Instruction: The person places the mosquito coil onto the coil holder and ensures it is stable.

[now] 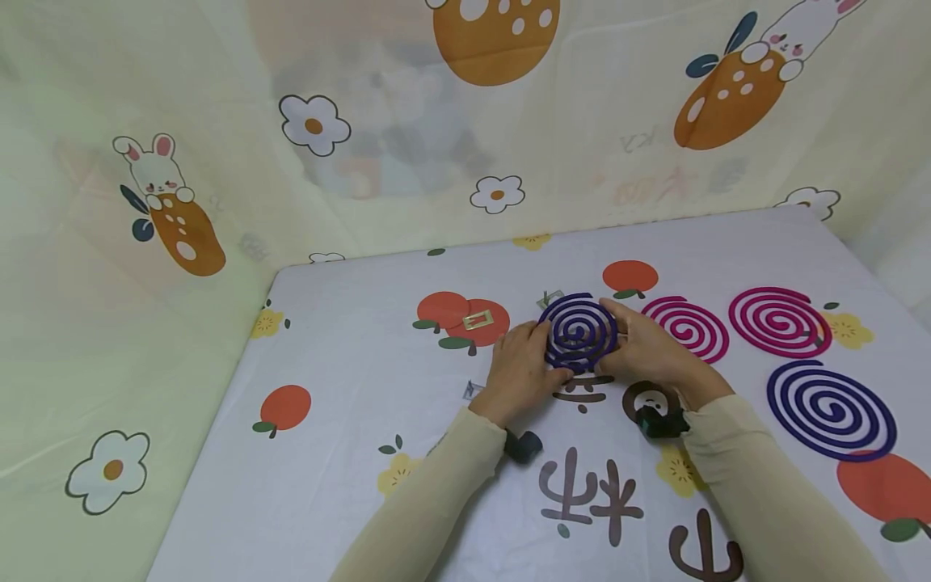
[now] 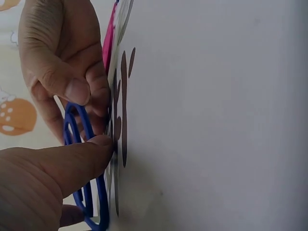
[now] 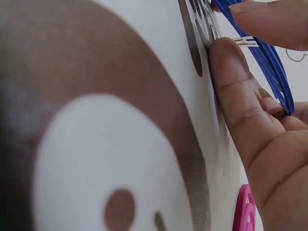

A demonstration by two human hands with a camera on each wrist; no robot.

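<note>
Over the white cloth [image 1: 356, 323], both hands [image 1: 515, 368] [image 1: 655, 349] hold a blue spiral [image 1: 577, 332].

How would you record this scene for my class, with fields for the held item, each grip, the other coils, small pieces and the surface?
Held item: dark blue coil, a flat spiral
Left grip: on its left edge
Right grip: on its right edge
Other coils: first pink coil, second pink coil and spare blue coil, all lying to the right
Small pieces: gold-toned frame left of the held spiral; silvery piece near the left wrist
Surface: white tablecloth printed with fruit, flowers and lettering
</note>
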